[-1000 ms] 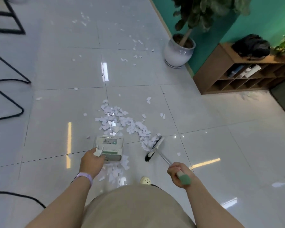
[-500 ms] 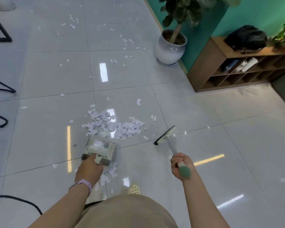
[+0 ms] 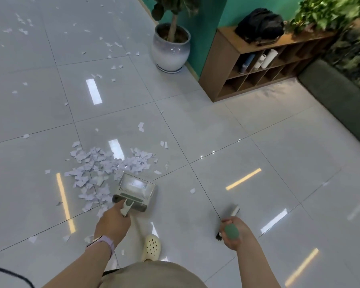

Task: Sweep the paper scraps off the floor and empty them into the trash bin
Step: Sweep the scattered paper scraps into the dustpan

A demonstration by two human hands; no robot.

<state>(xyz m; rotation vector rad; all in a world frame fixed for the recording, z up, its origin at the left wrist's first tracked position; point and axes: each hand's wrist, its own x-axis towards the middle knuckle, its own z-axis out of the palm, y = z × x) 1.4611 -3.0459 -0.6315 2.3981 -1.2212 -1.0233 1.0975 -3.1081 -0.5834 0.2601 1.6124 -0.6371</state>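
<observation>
A heap of white paper scraps [image 3: 104, 167] lies on the glossy grey tiled floor, with more scraps [image 3: 112, 46] scattered farther away. My left hand [image 3: 112, 224] grips the handle of a pale grey dustpan [image 3: 136, 190], whose mouth faces the right part of the heap. My right hand [image 3: 232, 232] grips the green end of a small broom's handle [image 3: 230, 231]. The broom head [image 3: 235, 209] is pulled in close to that hand, well to the right of the heap. No trash bin is in view.
A potted plant in a white pot [image 3: 170, 48] stands by the teal wall. A low wooden shelf [image 3: 254, 65] with a black bag [image 3: 260, 23] is at the right. A dark mat [image 3: 337, 100] lies beyond it. My cream shoe [image 3: 152, 247] is on the floor.
The broom has left the heap and been drawn back right, toward my right hand. The dustpan has shifted to the heap's right side. The view has swung, so the heap sits farther left.
</observation>
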